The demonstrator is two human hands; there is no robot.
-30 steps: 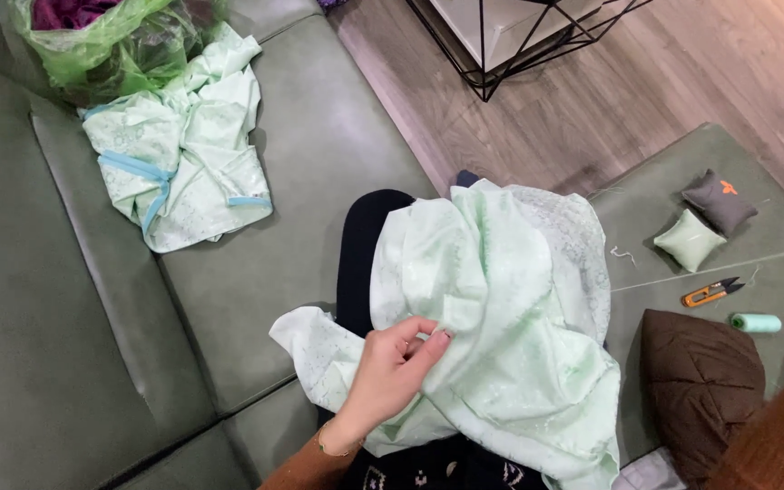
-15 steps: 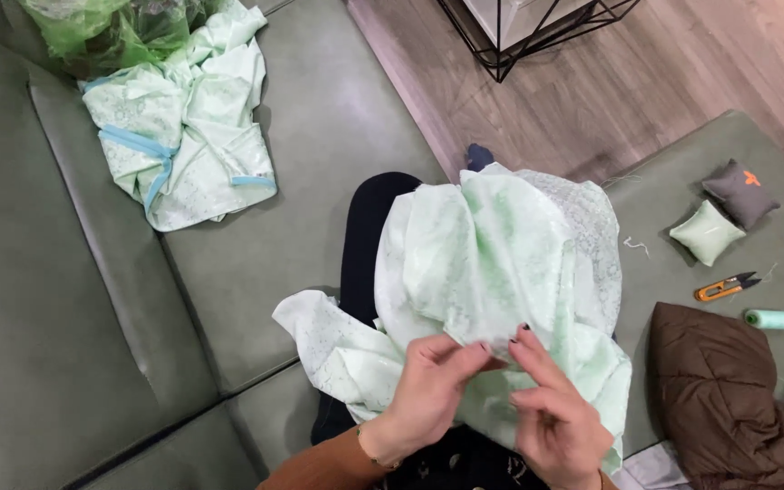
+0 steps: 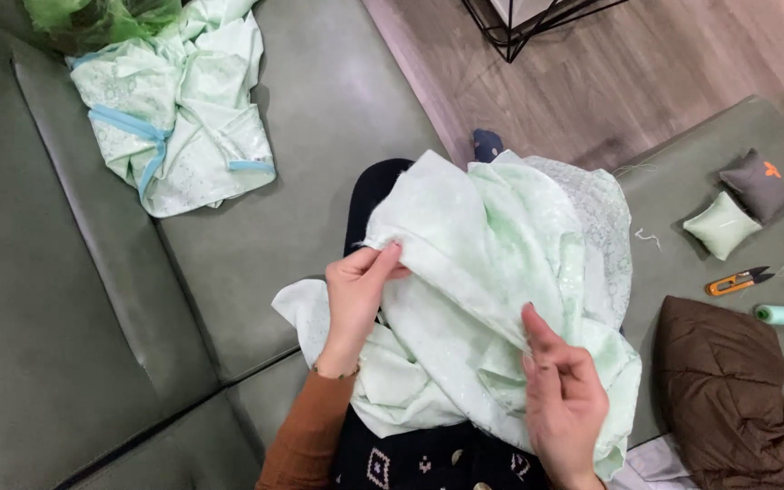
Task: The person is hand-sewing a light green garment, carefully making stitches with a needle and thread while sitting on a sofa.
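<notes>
the left hand (image 3: pixel 356 295) pinches an edge of the pale green cloth (image 3: pixel 501 299) between thumb and fingers, lifting it a little. the right hand (image 3: pixel 563 392) grips a fold lower down, fingers closed into the fabric. the cloth lies bunched over the person's lap on a green sofa (image 3: pixel 338 118) (a second green cloth (image 3: pixel 174 136) sits well apart on the far cushion). small scissors (image 3: pixel 737 282), a thread spool (image 3: pixel 780 315) and two little cushions (image 3: pixel 741 204) lie to the right. the loose, slippery bulk could slide off the knees if either pinch slackens, dragging the held edge away.
</notes>
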